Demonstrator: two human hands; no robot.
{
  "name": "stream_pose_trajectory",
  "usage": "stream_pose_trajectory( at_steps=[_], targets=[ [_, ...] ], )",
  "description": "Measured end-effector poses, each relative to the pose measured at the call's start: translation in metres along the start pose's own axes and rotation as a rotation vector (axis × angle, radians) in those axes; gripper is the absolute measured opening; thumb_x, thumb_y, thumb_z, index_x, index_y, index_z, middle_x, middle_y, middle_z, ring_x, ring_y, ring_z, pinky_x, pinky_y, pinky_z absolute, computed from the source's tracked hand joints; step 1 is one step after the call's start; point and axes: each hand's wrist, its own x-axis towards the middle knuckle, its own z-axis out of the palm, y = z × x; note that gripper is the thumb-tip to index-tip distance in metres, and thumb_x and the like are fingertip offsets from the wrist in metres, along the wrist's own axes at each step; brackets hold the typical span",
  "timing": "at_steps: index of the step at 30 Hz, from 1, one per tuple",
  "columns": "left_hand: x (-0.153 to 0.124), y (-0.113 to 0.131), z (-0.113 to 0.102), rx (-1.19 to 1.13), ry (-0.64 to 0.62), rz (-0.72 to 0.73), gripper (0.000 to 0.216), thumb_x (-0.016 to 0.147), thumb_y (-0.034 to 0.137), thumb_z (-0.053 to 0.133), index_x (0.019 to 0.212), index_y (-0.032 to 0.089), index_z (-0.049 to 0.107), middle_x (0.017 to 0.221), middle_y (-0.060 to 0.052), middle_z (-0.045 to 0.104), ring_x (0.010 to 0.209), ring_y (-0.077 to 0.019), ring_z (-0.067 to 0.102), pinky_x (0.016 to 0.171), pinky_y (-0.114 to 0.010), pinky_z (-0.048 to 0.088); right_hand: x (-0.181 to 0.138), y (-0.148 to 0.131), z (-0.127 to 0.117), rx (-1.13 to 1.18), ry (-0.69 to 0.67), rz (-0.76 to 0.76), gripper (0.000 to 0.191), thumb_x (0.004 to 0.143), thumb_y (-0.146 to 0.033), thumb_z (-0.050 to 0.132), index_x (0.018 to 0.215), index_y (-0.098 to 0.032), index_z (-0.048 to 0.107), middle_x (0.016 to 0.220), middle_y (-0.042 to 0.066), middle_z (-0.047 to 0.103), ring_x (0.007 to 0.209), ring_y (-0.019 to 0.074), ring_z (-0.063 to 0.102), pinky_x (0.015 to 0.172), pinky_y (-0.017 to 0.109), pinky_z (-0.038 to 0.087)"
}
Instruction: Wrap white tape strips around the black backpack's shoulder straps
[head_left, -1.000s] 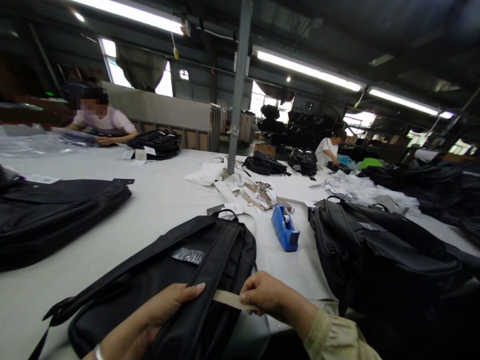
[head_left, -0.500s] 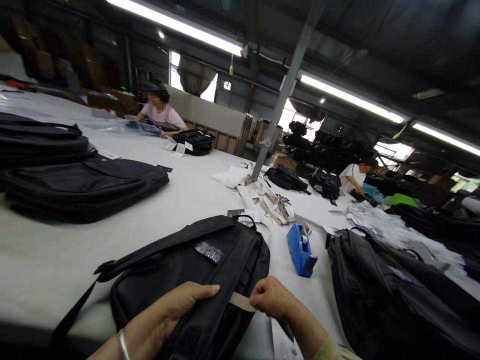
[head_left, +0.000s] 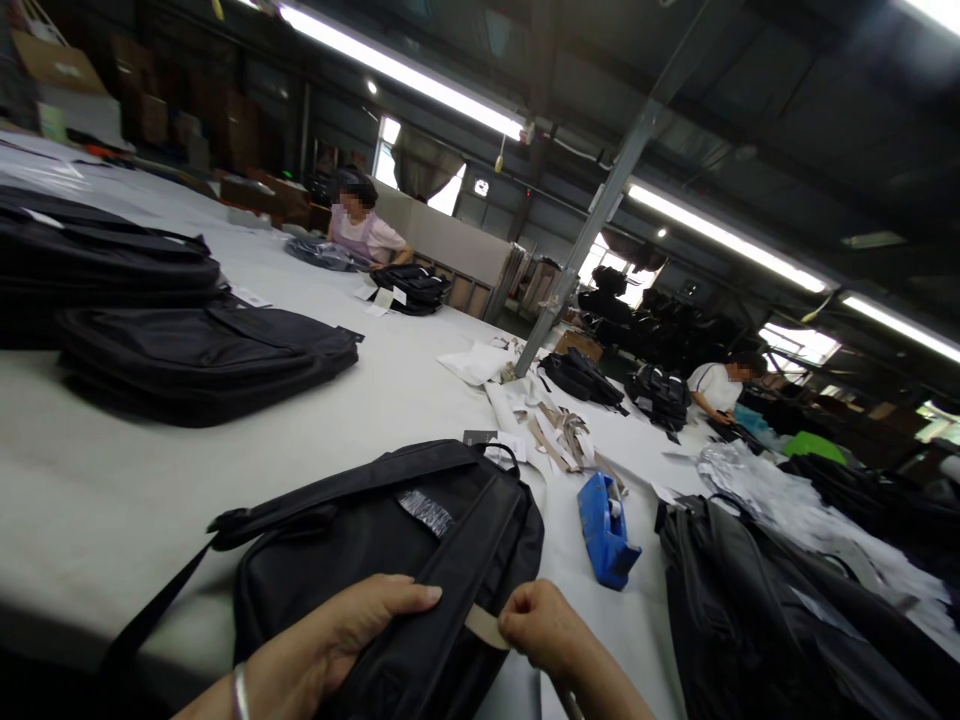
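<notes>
A black backpack (head_left: 322,565) lies on the white table with its strap side up, nearest to me. My left hand (head_left: 349,635) is closed on one shoulder strap (head_left: 465,540), thumb on top and fingers hidden underneath. A short beige strip (head_left: 486,627) sticks out from beside that strap. Its free end is pinched between the thumb and fingers of my right hand (head_left: 544,620). A clear crinkled patch (head_left: 425,512) shows on the backpack's back panel. Tags (head_left: 480,437) lie by its top handle.
A blue tape dispenser (head_left: 606,535) stands right of the backpack. More black backpacks lie at left (head_left: 202,365) and right (head_left: 780,620). Beige strip scraps (head_left: 562,435) gather near a metal post (head_left: 592,245). Two co-workers (head_left: 367,230) (head_left: 720,385) work farther back.
The view has shifted slightly, so the scene sits a little lower and farther right. Both hands keep their hold on the strap and the beige strip.
</notes>
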Motion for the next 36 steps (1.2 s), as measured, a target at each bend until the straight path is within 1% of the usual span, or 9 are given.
stream_pose_trajectory(
  at_steps=[8,12,16,20,24,27,30,32,36],
  targets=[
    [0.014,-0.011,0.007,0.114,0.178,0.158,0.034,0.050,0.031,0.088,0.069,0.013,0.066,0.061,-0.010,0.072,0.056,-0.0232,0.067,0.054,-0.030,0.055,0.001,-0.009,-0.004,0.003,0.011,-0.043,0.011,0.060,-0.012,0.053,0.058,-0.014,0.064,0.048,-0.003,0.049,0.046,0.0078,0.041,0.045,0.020,0.030],
    [0.011,-0.012,0.009,0.137,0.230,0.202,0.035,0.050,0.029,0.088,0.070,0.016,0.062,0.058,-0.006,0.071,0.056,-0.0225,0.067,0.054,-0.030,0.054,0.012,-0.009,0.005,0.146,-0.079,-0.093,0.007,0.066,-0.018,0.055,0.064,-0.015,0.060,0.049,-0.004,0.050,0.045,0.0074,0.043,0.045,0.019,0.032],
    [0.011,-0.011,0.002,0.132,0.120,0.186,0.037,0.054,0.033,0.088,0.076,0.013,0.066,0.069,-0.012,0.075,0.063,-0.0242,0.070,0.062,-0.033,0.056,0.008,-0.002,0.009,0.215,-0.191,-0.016,0.005,0.075,-0.022,0.048,0.072,-0.019,0.050,0.051,-0.003,0.057,0.035,0.0097,0.049,0.037,0.019,0.031],
    [0.008,-0.009,0.001,0.123,0.078,0.146,0.037,0.057,0.035,0.087,0.078,0.010,0.070,0.074,-0.015,0.076,0.065,-0.0245,0.070,0.064,-0.032,0.057,-0.001,0.015,-0.003,0.185,-0.065,0.079,0.009,0.075,-0.022,0.051,0.084,-0.019,0.051,0.047,-0.004,0.055,0.028,0.0086,0.040,0.033,0.018,0.022],
    [0.004,-0.006,0.010,0.119,0.048,0.104,0.034,0.057,0.031,0.086,0.078,0.009,0.072,0.074,-0.016,0.076,0.065,-0.0265,0.070,0.062,-0.034,0.058,-0.005,0.031,-0.018,0.719,0.162,0.119,0.032,0.073,-0.034,0.060,0.100,-0.022,0.047,0.048,-0.011,0.045,0.032,0.0042,0.027,0.036,0.017,0.014],
    [0.005,0.000,0.017,0.114,0.035,0.039,0.030,0.062,0.030,0.082,0.078,0.007,0.072,0.074,-0.018,0.076,0.063,-0.0271,0.070,0.061,-0.035,0.059,-0.005,0.029,-0.015,1.054,0.159,0.095,0.042,0.067,-0.046,0.071,0.087,-0.022,0.041,0.050,-0.014,0.036,0.035,0.0019,0.023,0.038,0.016,0.014],
    [0.009,0.012,0.023,0.032,-0.063,-0.110,0.031,0.068,0.029,0.077,0.082,0.002,0.073,0.085,-0.025,0.075,0.071,-0.0297,0.072,0.071,-0.037,0.060,-0.004,0.014,-0.002,1.014,0.058,0.029,0.045,0.060,-0.042,0.076,0.077,-0.022,0.039,0.047,-0.014,0.033,0.035,0.0021,0.026,0.038,0.017,0.015],
    [0.012,0.021,0.029,-0.011,-0.111,-0.180,0.029,0.069,0.026,0.076,0.082,0.000,0.072,0.087,-0.026,0.075,0.072,-0.0303,0.073,0.075,-0.036,0.060,0.000,0.002,0.005,0.918,0.077,-0.007,0.038,0.059,-0.035,0.073,0.073,-0.022,0.041,0.046,-0.012,0.035,0.035,0.0036,0.031,0.038,0.017,0.016],
    [0.014,0.033,0.040,0.013,-0.056,-0.198,0.019,0.073,0.019,0.071,0.082,0.002,0.072,0.079,-0.022,0.076,0.066,-0.0294,0.073,0.070,-0.034,0.061,0.010,-0.011,0.011,0.788,0.098,-0.015,0.023,0.056,-0.020,0.063,0.077,-0.017,0.056,0.053,-0.007,0.050,0.037,0.0051,0.040,0.037,0.017,0.022]
  ],
)
